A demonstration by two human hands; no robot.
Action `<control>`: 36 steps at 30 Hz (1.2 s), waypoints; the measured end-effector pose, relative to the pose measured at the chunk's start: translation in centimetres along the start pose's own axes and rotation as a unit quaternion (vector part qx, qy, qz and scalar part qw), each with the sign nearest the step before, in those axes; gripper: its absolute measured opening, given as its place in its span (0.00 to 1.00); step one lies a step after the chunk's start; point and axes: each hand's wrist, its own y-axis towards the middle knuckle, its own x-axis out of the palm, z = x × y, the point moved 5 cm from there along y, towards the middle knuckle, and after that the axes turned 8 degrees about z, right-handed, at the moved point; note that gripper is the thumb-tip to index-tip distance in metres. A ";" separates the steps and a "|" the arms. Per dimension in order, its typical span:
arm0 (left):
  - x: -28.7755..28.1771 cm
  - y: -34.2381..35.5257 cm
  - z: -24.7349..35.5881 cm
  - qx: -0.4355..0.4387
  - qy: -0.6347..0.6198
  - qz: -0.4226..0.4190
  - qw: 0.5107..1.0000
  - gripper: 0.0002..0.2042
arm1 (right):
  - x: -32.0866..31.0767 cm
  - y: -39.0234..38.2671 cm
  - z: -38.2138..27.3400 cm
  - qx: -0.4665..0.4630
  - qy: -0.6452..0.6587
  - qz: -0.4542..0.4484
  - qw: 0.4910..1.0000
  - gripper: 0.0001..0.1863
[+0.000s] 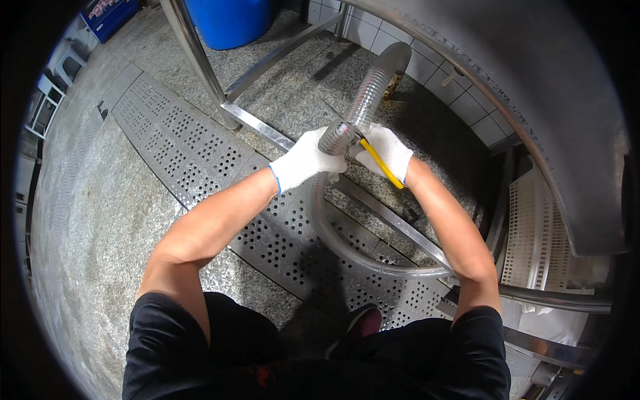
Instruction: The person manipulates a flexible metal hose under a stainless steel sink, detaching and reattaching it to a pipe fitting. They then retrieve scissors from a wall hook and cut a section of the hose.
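My left hand (305, 160), in a white glove with a blue cuff edge, is closed around the lower end of a clear ribbed hose (373, 90). The wide hose rises from there and bends over under the metal basin. Close against it, my gloved right hand (388, 148) is closed on a thin tool with a yellow handle (381, 163). The tool's narrow metal part crosses the hose end and points up and left; its exact kind is unclear. Behind the hose, some of my right fingers are hidden. A second clear hose (347, 252) curves from below my hands toward the right.
A metal frame bar (260, 127) runs beneath my hands, joined to an upright leg (197, 53). The large metal basin (533, 87) overhangs at right, near a white slotted crate (530, 227). Perforated floor grating (177, 133) crosses below. A blue barrel (230, 20) stands farther back.
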 end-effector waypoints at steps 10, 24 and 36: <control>-0.1 0.7 -2.3 0.020 -0.018 -0.004 1.000 0.17 | 3.2 -0.5 6.8 0.054 0.003 0.060 0.997 0.11; 0.7 -0.5 -2.2 0.021 0.024 -0.015 0.999 0.17 | 0.1 -1.2 2.6 0.102 -0.064 -0.049 0.992 0.20; 0.2 -1.4 -2.7 0.000 0.042 -0.028 0.999 0.18 | -0.5 -2.9 1.1 0.132 0.009 -0.107 0.985 0.16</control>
